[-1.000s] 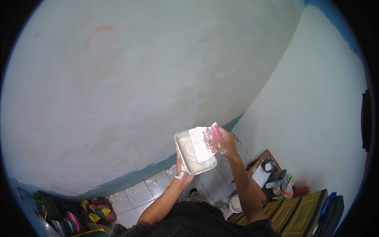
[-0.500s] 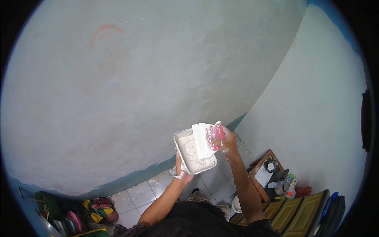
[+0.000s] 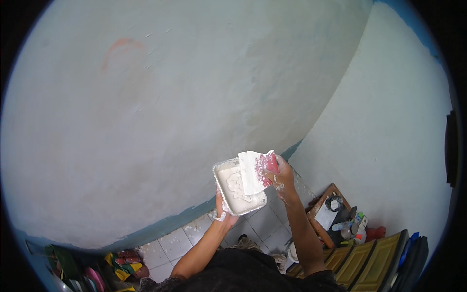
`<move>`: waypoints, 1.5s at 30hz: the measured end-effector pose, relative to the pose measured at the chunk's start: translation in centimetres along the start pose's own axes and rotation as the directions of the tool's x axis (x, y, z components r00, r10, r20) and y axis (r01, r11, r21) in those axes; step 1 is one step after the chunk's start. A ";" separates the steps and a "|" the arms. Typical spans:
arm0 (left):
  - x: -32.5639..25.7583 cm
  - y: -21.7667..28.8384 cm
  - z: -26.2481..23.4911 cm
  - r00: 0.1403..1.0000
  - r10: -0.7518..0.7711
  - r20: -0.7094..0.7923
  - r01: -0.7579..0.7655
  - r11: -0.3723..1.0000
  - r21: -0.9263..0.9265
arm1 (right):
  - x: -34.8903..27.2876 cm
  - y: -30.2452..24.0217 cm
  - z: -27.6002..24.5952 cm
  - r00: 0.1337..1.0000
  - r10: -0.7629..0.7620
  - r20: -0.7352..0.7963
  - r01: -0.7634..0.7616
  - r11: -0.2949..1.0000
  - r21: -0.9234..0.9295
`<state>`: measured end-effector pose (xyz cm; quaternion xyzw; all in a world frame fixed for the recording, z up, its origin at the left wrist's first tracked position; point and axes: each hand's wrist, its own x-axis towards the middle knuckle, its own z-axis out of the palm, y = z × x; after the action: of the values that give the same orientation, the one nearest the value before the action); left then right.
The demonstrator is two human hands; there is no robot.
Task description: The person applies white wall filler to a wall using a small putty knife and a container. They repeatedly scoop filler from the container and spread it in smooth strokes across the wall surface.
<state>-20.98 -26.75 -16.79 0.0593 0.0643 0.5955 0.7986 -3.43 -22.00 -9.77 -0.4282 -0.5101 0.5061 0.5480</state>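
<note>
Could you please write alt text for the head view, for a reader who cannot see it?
A person's left hand holds a tray of white putty while the right hand grips a red-handled scraper over it, facing a pale plastered wall. Tiled floor and a cluttered wooden table lie below.

left hand (image 3: 223, 210) under putty tray (image 3: 238, 187) | right hand (image 3: 281, 174) holds scraper (image 3: 257, 170)

A room in a home under renovation: freshly plastered wall (image 3: 194, 112), white tiled floor (image 3: 194, 236) below it, cluttered wooden stool (image 3: 323, 214) beside.
</note>
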 end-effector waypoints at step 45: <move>-0.1 -1.9 1.4 0.945 0.327 0.005 -0.321 0.933 -0.162 | 5.5 -8.3 0.6 -0.008 -0.277 0.961 0.997 -0.072 -0.013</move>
<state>-18.98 -27.39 -15.71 0.0147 -0.0066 0.7211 0.6926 -3.28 -17.63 -0.84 0.0250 -0.9754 -0.0946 0.1975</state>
